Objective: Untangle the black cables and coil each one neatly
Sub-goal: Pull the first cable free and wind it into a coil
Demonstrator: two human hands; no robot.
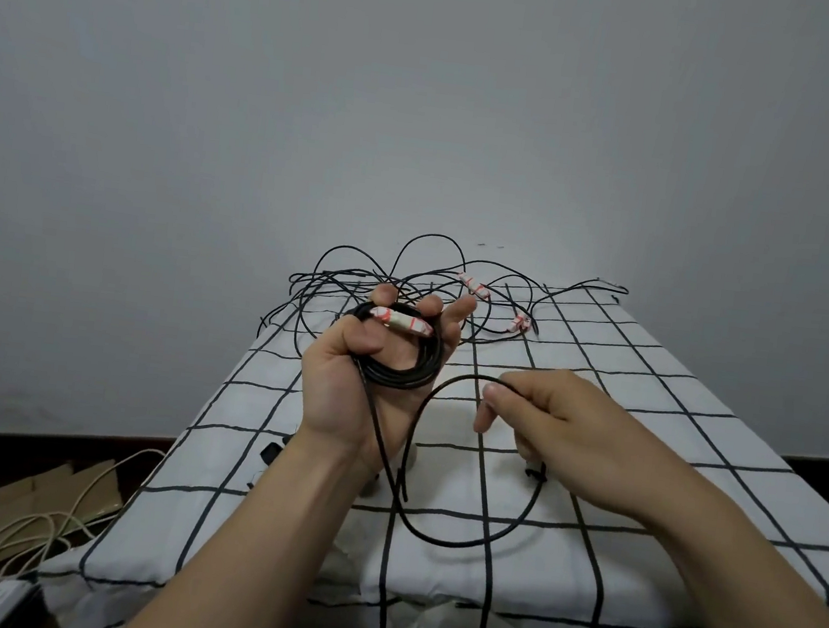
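Behind everything, a plain grey wall (428, 83). Below it, a worktop (696, 449) draped in white cloth with a black grid, reaching from the near edge up to the wall. On the dark floor off the worktop's left edge, flattened cardboard (46, 489) and a sprawl of pale cords (15, 537).

Along the far edge, close against the wall, a loose tangle of black cables (406, 282), with loops standing up off the cloth and strands crossing one another.

Over the middle of the worktop, the left hand (376, 361), palm toward the camera, fingers and thumb curled tight round a coil of black cable (410, 378) of several turns. To its right and slightly nearer, the right hand (560, 423), thumb and forefinger pinched together on a free length (458, 543) of black cable, other fingers loosely bent. From that pinch, arcing left, down beside the left wrist, round toward the near edge and up again under the right hand. From the coil, one straight strand down past the left wrist; link between strand and loop not clear.

Across the top of the coil, under the left fingertips, taped plugs (398, 321) in white and red. Along the far edge, right of the tangle's middle, two more taped ends (475, 285), apart from each other.
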